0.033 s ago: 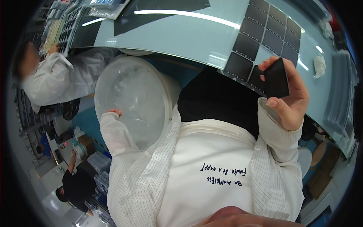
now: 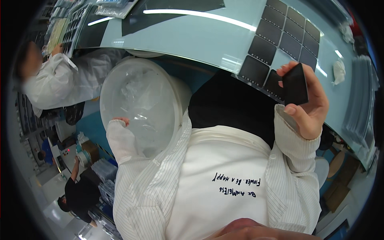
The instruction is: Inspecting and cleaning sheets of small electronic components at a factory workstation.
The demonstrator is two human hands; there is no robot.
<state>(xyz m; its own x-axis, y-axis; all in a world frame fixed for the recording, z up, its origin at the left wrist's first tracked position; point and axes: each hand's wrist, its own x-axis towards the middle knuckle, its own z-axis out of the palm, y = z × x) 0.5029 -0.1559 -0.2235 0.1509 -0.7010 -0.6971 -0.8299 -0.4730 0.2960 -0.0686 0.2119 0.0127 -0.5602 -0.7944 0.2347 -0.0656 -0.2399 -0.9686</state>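
My right hand [image 2: 310, 108] grips a thin, dark rectangular plate [image 2: 295, 85] by its edges, thumb below and fingers above and behind. It is raised at the table's near edge. Beneath and beyond it, similar dark rectangular plates [image 2: 256, 71] lie in rows on a sheet, each with a line of small pale marks. My left hand [image 2: 123, 120] is over the large white bin [image 2: 176, 86]. Only a bit of that hand shows past the sleeve, so its finger pose is hidden. Crumpled clear plastic film [image 2: 136, 94] lies inside the bin.
The glass-topped table [image 2: 200, 38] spans the far side. On its right are a crumpled white wad [image 2: 339, 72] and a stack of clear sheets [image 2: 358, 100]. A co-worker in white [image 2: 60, 82] sits at far left; another person in black [image 2: 82, 192] is behind.
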